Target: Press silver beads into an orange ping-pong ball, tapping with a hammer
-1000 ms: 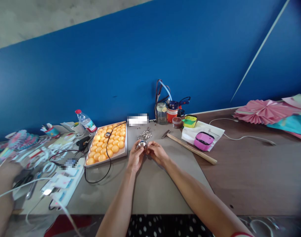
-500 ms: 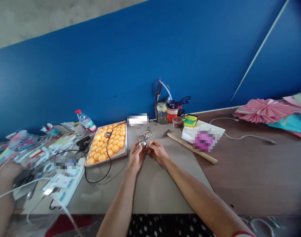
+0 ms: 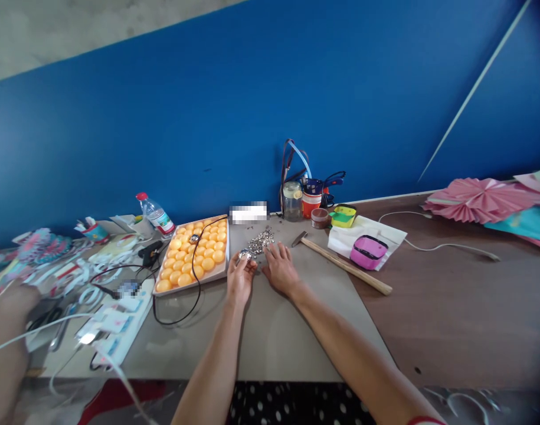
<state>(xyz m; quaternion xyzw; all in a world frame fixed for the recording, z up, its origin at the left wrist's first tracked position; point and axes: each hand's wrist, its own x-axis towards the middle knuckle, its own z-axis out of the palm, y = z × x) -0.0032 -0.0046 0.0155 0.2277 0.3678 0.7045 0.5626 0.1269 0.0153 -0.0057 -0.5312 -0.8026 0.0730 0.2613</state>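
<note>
Centrally, the person's left hand (image 3: 240, 284) grips a shiny silver rounded object (image 3: 245, 254) between thumb and fingers, just above the grey work surface (image 3: 296, 348) and near the right edge of the white tray (image 3: 228, 251). The right hand (image 3: 282, 270) lies palm down, fingers extended and slightly spread, its fingertips at the near right edge of a heap of small silver pieces (image 3: 259, 240); whether a piece lies beneath them cannot be told. Orange balls (image 3: 183, 280) fill the tray in rows, with a second silver object (image 3: 194, 239) resting on them and a black cable (image 3: 199, 292) crossing over. To the right, a wooden-handled hammer (image 3: 347, 267) lies obliquely beside a purple case (image 3: 367, 252) on white sheeting (image 3: 394, 235). Behind the heap stands a lidded glass jar (image 3: 292, 205). At far left, another person's blurred hand (image 3: 18, 300) appears near a white power strip (image 3: 121, 342).
</note>
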